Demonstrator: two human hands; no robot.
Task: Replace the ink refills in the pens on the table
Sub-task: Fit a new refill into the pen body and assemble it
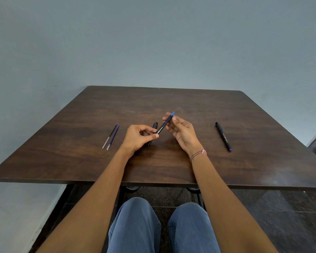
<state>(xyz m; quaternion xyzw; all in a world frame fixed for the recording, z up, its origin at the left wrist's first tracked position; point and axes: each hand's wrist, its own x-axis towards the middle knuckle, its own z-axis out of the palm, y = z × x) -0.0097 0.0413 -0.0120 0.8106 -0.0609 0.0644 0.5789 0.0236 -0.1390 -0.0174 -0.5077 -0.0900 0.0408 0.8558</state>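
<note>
An uncapped black pen [163, 125] with a blue tip is held above the middle of the dark wooden table [153, 161]. My left hand [138, 138] pinches its lower barrel between thumb and fingers. My right hand [181, 130] pinches the grip end near the blue tip. A black cap or pen part [154, 126] lies on the table behind my left hand, partly hidden. Two thin ink refills [111, 136] lie side by side to the left. A second black pen [223, 136] with a blue end lies to the right.
The table stands against a plain grey-blue wall. Its near edge runs just above my knees in blue trousers. A beaded bracelet [198, 154] is on my right wrist. Dark floor shows under and to the right of the table.
</note>
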